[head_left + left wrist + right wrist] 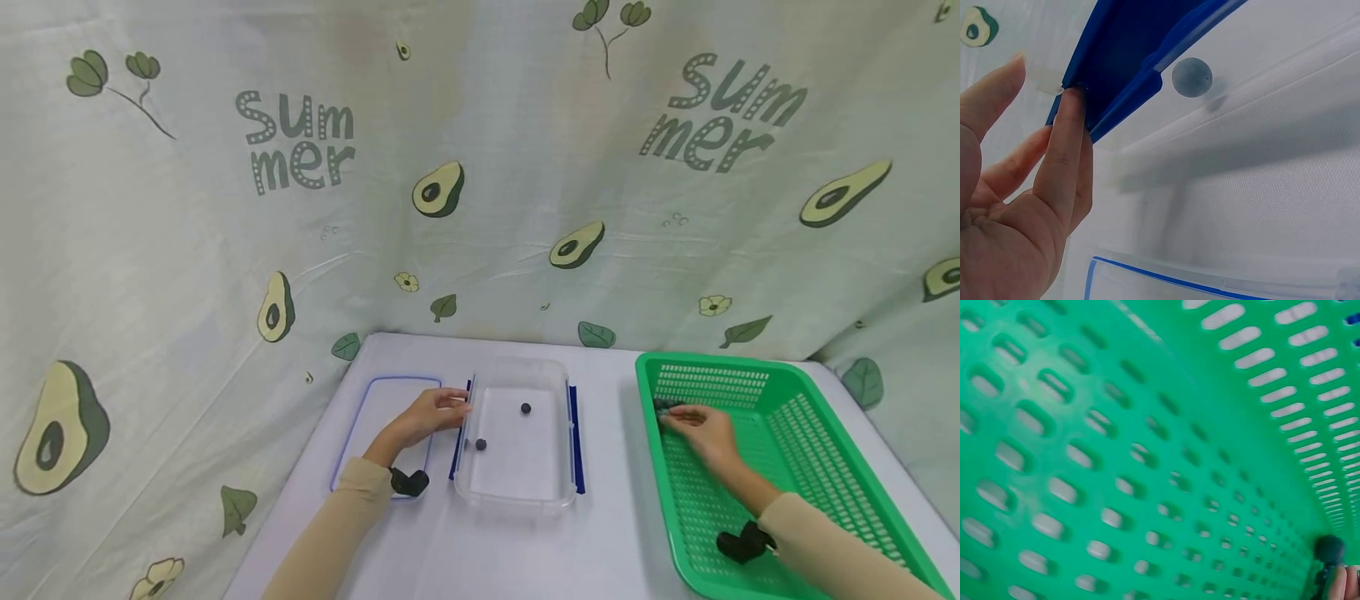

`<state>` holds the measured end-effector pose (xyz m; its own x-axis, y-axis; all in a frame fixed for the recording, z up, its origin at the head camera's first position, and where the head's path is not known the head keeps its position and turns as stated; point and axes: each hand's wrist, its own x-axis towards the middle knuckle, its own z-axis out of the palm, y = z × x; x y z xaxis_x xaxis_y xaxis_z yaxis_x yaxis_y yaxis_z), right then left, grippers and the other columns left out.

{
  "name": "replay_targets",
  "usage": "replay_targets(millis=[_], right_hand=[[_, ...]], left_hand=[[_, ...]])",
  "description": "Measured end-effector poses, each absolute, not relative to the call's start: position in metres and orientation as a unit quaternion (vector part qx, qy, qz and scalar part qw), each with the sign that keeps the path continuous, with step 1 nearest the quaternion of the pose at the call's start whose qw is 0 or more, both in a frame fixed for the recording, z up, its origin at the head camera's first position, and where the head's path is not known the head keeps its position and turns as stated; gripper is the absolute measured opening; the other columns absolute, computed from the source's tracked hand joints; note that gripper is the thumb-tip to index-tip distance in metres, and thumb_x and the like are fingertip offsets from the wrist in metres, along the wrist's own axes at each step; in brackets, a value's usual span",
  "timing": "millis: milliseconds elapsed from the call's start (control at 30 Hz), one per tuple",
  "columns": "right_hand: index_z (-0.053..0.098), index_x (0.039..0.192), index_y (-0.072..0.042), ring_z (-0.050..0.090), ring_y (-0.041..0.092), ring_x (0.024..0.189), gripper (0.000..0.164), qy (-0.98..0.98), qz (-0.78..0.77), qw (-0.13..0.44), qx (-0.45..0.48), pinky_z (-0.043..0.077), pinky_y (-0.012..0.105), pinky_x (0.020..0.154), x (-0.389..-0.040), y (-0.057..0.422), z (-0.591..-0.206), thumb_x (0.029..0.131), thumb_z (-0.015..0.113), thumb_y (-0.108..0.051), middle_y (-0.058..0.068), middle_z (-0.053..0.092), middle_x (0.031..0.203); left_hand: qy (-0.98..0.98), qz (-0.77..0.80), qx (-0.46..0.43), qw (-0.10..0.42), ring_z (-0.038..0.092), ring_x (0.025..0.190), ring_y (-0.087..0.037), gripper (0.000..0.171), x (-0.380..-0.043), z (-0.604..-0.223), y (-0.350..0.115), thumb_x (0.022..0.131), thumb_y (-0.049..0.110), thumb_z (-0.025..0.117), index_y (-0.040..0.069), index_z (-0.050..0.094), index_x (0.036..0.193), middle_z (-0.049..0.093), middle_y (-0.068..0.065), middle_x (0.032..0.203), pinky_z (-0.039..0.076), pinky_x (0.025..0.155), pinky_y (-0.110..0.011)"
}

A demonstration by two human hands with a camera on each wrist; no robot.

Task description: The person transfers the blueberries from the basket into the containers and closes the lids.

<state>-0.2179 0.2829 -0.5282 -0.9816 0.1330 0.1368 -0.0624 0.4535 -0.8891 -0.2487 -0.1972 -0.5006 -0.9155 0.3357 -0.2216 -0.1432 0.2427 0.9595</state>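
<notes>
A clear plastic container (pixel 517 502) with blue side latches stands mid-table, two small dark balls inside: one (pixel 526 408) toward the back, the other (pixel 481 445) by the left wall. My left hand (pixel 431 414) is at the container's left side. Its fairly straight fingertips touch the raised blue latch (pixel 1122 56), thumb held apart. Inside the green basket (pixel 678 533), my right hand (pixel 705 429) reaches to the far left corner, thumb and fingers pinching at a dark ball. Close by its fingertips (pixel 1337 584), another dark ball (pixel 1330 549) shows; the right wrist view catches little of the hand.
A clear lid with a blue rim (pixel 360 408) lies on the white table left of the container, under the left forearm. The basket's perforated walls rise around the right hand. A printed cloth (pixel 510 292) hangs behind the table.
</notes>
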Motion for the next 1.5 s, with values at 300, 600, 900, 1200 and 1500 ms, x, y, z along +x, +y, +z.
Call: replay_targets(millis=[300, 600, 900, 1200, 1500], right_hand=[[0.069, 0.105, 0.015, 0.059, -0.007, 0.069, 0.032, -0.865, 0.49, 0.101, -0.028, 0.053, 0.014, 0.06, -0.209, 0.28, -0.542, 0.086, 0.079, -0.008, 0.024, 0.072, 0.092], [0.068, 0.103, 0.018, 0.06, -0.007, 0.066, 0.027, -0.863, 0.493, 0.107, -0.022, 0.053, 0.011, 0.059, -0.211, 0.275, -0.546, 0.082, 0.078, 0.005, 0.028, 0.071, 0.091], [0.067, 0.105, 0.018, 0.061, -0.006, 0.067, 0.026, -0.863, 0.492, 0.118, -0.004, 0.054, 0.014, 0.059, -0.218, 0.271, -0.544, 0.082, 0.075, 0.008, 0.029, 0.07, 0.094], [0.07, 0.1, 0.015, 0.06, -0.005, 0.065, 0.023, -0.878, 0.464, 0.117, -0.016, 0.052, 0.013, 0.056, -0.22, 0.273, -0.544, 0.081, 0.077, 0.006, 0.024, 0.072, 0.087], [0.072, 0.098, 0.013, 0.061, -0.003, 0.063, 0.022, -0.885, 0.448, 0.121, -0.019, 0.051, 0.014, 0.055, -0.22, 0.272, -0.541, 0.081, 0.079, 0.001, 0.021, 0.072, 0.084]], left_hand=[[0.766, 0.606, 0.06, 0.204, 0.066, 0.107, -0.03, 0.051, -0.247, -0.506, -0.197, 0.096, 0.015, 0.069, -0.008, 0.051, 0.138, 0.063, -0.017, 0.12, 0.056, 0.093, -0.036], [0.761, 0.611, 0.061, 0.208, 0.066, 0.108, -0.029, 0.051, -0.248, -0.51, -0.198, 0.097, 0.014, 0.068, -0.009, 0.05, 0.139, 0.062, -0.017, 0.12, 0.056, 0.094, -0.035], [0.766, 0.609, 0.059, 0.197, 0.065, 0.11, -0.032, 0.05, -0.253, -0.504, -0.199, 0.095, 0.017, 0.07, -0.005, 0.053, 0.138, 0.062, -0.017, 0.122, 0.056, 0.093, -0.035], [0.764, 0.612, 0.06, 0.199, 0.064, 0.111, -0.032, 0.049, -0.254, -0.504, -0.198, 0.096, 0.014, 0.068, -0.007, 0.052, 0.138, 0.062, -0.017, 0.12, 0.055, 0.094, -0.035], [0.762, 0.611, 0.064, 0.203, 0.063, 0.113, -0.035, 0.051, -0.254, -0.504, -0.198, 0.097, 0.014, 0.068, -0.008, 0.05, 0.139, 0.062, -0.019, 0.12, 0.055, 0.094, -0.035]])
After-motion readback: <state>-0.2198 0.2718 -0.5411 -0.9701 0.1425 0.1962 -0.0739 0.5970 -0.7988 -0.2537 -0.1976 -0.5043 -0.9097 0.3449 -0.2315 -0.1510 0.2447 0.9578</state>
